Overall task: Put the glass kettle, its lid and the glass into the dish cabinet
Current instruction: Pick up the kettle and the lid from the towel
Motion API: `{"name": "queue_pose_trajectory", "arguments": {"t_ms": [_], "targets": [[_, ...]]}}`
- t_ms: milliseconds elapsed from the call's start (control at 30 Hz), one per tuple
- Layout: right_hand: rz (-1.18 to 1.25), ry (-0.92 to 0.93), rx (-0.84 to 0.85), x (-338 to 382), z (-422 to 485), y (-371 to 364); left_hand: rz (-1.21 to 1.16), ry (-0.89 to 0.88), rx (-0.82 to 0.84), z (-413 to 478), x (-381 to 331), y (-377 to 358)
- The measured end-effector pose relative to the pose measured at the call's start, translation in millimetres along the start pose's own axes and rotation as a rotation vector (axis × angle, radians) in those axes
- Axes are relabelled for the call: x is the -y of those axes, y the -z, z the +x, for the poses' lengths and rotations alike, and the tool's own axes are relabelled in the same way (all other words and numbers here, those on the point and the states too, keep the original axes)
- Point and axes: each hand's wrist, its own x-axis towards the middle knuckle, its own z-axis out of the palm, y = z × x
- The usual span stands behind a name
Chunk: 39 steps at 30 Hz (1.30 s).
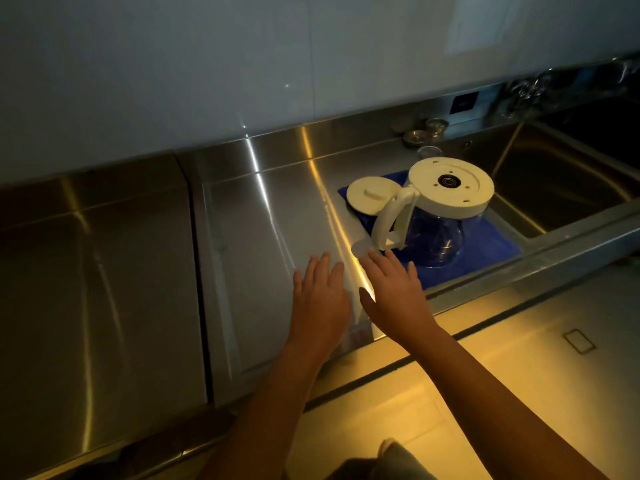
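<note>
I count one glass kettle (440, 233) on the steel counter (263, 220), near its right edge; one white lid (369, 195) just beside it; one blue cloth (491, 251) under both; one clear glass (429, 152), faint, toward the back edge; two small round metal pieces (415, 136) at the back edge, a possible third too blurred to count; one sink basin (554, 188); two hands over the front edge, a left hand (320, 296) and a right hand (394, 292).

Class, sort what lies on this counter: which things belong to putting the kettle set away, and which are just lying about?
Belong to the job: glass kettle, upside down; lid beside it; what looks like a glass behind it.
Just lying about: blue cloth under the kettle; metal strainers; sink.
</note>
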Motion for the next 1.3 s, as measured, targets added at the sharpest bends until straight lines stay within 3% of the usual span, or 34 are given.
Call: {"name": "queue_pose_trajectory", "arguments": {"t_ms": [800,1067,1167,1300], "targets": [[-0.124,0.043,-0.120,-39.8,82.6,11.8,0.052,-0.086,0.043,107.1,-1.3,-11.9],[-0.371,0.094,-0.210,-45.1,106.0,9.3,-0.019,-0.201,0.014,130.9,10.7,-16.0],[-0.447,0.088,-0.166,-52.7,113.7,15.4,-0.038,-0.245,-0.032,139.0,14.8,-21.5],[-0.472,0.126,-0.098,-63.4,122.6,22.5,-0.052,-0.265,0.053,145.5,17.1,-25.3]]}}
